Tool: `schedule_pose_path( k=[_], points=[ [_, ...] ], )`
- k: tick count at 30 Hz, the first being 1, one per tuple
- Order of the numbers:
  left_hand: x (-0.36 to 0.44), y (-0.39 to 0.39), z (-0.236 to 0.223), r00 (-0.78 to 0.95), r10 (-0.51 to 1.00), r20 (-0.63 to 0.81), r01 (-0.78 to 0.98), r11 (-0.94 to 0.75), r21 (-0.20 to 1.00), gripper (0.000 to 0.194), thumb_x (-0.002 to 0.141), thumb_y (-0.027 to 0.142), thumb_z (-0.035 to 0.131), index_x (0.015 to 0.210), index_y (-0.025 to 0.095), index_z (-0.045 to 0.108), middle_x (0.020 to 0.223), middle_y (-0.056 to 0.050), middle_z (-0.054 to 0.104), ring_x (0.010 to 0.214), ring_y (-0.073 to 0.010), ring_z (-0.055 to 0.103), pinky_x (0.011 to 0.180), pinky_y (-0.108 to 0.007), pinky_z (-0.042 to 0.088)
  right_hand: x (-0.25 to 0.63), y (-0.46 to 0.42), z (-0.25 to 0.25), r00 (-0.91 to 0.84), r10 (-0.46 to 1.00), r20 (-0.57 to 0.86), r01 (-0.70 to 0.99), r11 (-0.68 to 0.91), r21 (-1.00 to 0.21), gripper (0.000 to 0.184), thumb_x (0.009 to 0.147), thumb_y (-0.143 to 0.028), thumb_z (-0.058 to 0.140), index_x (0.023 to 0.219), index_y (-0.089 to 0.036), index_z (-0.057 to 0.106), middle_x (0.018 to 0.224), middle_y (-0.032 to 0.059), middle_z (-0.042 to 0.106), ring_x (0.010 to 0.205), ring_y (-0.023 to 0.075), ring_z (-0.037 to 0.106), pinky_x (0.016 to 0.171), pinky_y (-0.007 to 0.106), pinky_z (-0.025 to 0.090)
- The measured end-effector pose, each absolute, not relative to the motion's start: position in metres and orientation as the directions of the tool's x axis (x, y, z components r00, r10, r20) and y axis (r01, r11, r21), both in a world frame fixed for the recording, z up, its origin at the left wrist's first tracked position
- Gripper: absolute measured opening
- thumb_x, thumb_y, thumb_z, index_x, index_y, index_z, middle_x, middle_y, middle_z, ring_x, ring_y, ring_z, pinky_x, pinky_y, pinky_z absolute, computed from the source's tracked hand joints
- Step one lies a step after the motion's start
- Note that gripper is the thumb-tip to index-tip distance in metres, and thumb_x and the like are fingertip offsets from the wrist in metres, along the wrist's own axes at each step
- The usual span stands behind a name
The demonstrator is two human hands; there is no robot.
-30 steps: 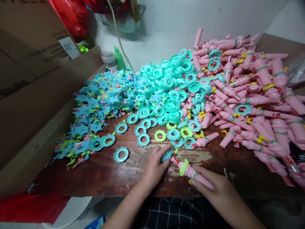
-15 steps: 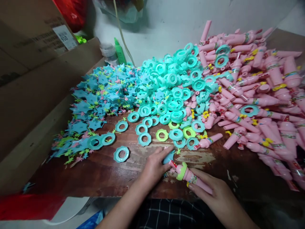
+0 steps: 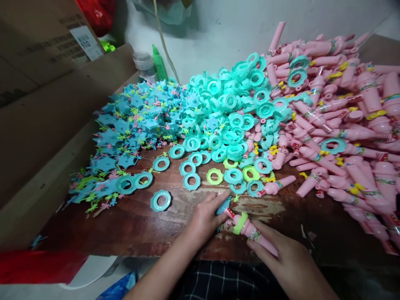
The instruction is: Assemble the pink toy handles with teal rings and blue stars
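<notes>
My right hand (image 3: 289,264) grips a pink toy handle (image 3: 254,233) that carries a green ring near its striped tip, held low over the wooden table (image 3: 131,227). My left hand (image 3: 204,218) pinches a small blue star piece (image 3: 222,205) right at that tip, fingers pressed together. The two hands meet at the table's near edge.
Behind the hands lie three heaps: blue stars with small pink and green sprigs (image 3: 134,125) on the left, teal rings (image 3: 228,108) in the middle, pink handles (image 3: 346,112) on the right. Loose teal and green rings (image 3: 214,176) lie scattered nearer. Cardboard boxes (image 3: 50,104) stand along the left.
The hands have stayed together at the handle's tip, with the handle tilting slightly. The camera has shifted a little, moving the heaps up and right in view.
</notes>
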State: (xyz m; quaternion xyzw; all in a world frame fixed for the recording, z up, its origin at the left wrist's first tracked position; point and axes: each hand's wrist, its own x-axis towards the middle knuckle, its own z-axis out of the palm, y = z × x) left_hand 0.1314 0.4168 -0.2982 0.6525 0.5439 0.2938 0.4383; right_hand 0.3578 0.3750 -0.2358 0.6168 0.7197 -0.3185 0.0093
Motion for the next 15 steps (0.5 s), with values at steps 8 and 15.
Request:
schedule_pose_path(
  k=[8, 15],
  points=[
    [0.13, 0.418, -0.299, 0.28, 0.952, -0.125, 0.418, -0.003, 0.908, 0.077, 0.081, 0.009, 0.055, 0.147, 0.041, 0.032, 0.114, -0.001, 0.06, 0.103, -0.015, 0.059, 0.094, -0.027, 0.049, 0.292, 0.413, -0.177, -0.321, 0.908, -0.269, 0.933, 0.352, 0.076, 0.032, 0.08, -0.012, 0.043, 0.091, -0.023, 0.07, 0.073, 0.0042, 0.064, 0.055, 0.0145, 0.06, 0.05, 0.02, 0.032],
    [0.121, 0.419, -0.29, 0.131, 0.991, -0.004, 0.383, -0.047, 0.923, 0.074, 0.085, 0.03, 0.065, 0.149, 0.035, 0.029, 0.137, -0.005, 0.054, 0.123, -0.0201, 0.053, 0.105, -0.033, 0.044, 0.336, 0.412, -0.21, -0.257, 0.881, -0.398, 0.932, 0.118, -0.342, 0.04, 0.092, -0.05, 0.046, 0.129, -0.039, 0.056, 0.12, -0.0053, 0.06, 0.11, 0.0118, 0.062, 0.09, 0.022, 0.052]
  ],
)
